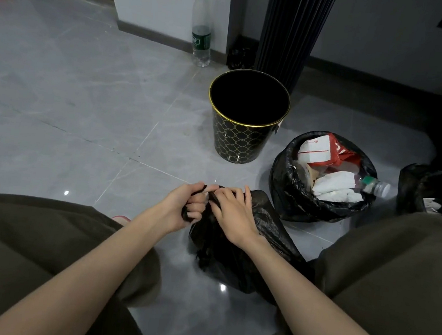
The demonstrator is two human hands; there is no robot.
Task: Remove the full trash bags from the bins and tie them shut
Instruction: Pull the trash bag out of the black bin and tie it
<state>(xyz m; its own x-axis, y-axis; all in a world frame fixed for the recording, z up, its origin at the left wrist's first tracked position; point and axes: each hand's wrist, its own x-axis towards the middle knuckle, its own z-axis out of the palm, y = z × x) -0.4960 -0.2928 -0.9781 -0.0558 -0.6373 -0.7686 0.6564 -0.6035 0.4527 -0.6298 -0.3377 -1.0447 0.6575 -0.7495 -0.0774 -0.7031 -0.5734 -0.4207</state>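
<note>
A black trash bag [243,254] lies on the grey floor between my knees. My left hand [186,204] grips a twisted strand of the bag's neck in its curled fingers. My right hand [233,209] pinches the gathered plastic right beside it, fingers bent over the bag's top. A black bin [241,142] with a gold rim and gold lattice pattern stands empty beyond my hands. To its right sits a second black bag [289,185], open, filled with white paper, a red-and-white carton and a plastic bottle.
A third black bag [416,188] shows at the right edge. A tall clear bottle [201,29] stands by the wall, next to a dark ribbed column [291,33]. My legs in dark trousers frame both sides.
</note>
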